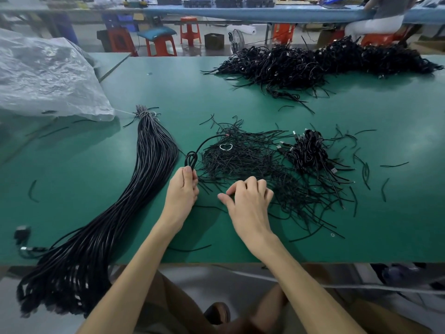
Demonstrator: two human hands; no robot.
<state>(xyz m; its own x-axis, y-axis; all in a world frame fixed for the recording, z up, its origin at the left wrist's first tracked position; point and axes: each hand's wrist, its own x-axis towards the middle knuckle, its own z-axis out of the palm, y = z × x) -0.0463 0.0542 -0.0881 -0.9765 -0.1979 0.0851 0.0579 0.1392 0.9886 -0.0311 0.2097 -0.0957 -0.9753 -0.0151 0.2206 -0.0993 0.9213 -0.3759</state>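
My left hand grips a folded black cable; its loop sticks up above my fingers and its free end arcs right toward a red mark. My right hand lies on the near edge of a loose pile of short black twist ties, fingers curled into the ties; whether it pinches one I cannot tell. A long bundle of black cables, tied at its far end, runs from the middle of the green table down over the front edge at the left.
Several coiled, tied cables with USB plugs lie right of the ties. A large heap of black cables sits at the far right. A clear plastic bag covers the far left. Stools and another bench stand beyond; a person sits there.
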